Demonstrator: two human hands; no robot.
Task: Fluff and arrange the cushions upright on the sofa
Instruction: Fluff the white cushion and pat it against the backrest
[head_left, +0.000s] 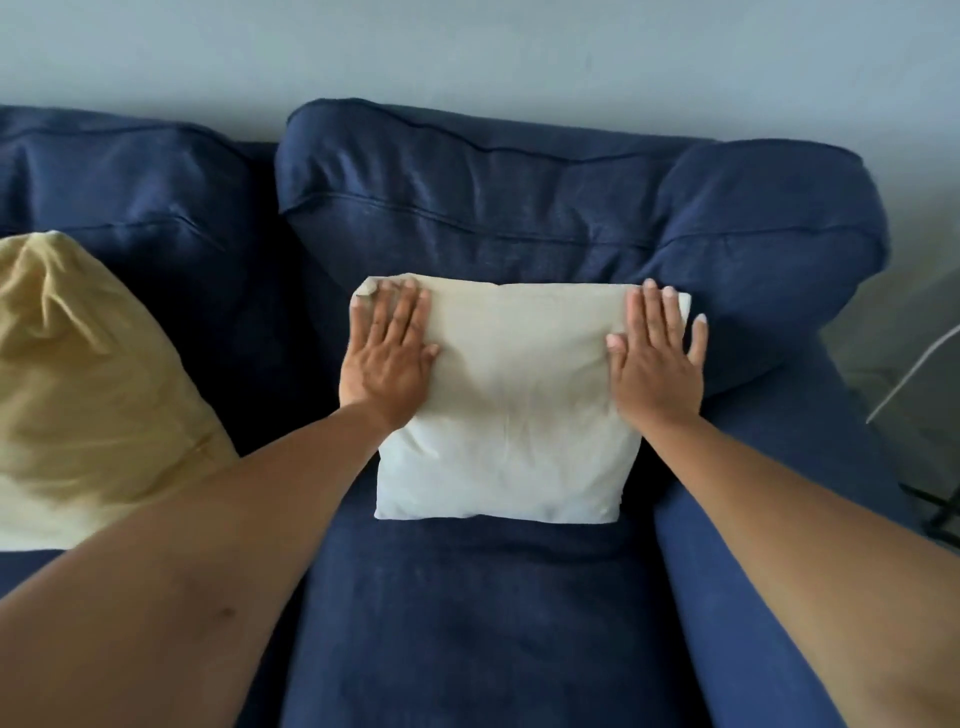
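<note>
Sofa (467, 597): dark navy blue, plain fabric, no pattern. Middle cushion (511, 415): plain off-white, more beige toward the top edge. Left cushion (78, 374): plain pale yellow. Wall (519, 57): flat light grey-blue. Thin pale cable (914, 374) at right.

Two bare forearms come into the frame, one from the lower left corner and one from the lower right corner. No sleeve, watch, ring or bracelet shows on them. The left hand (388, 358) and the right hand (655, 358) have short, pale nails. A small dark mark sits on the left forearm, at lower left.
</note>
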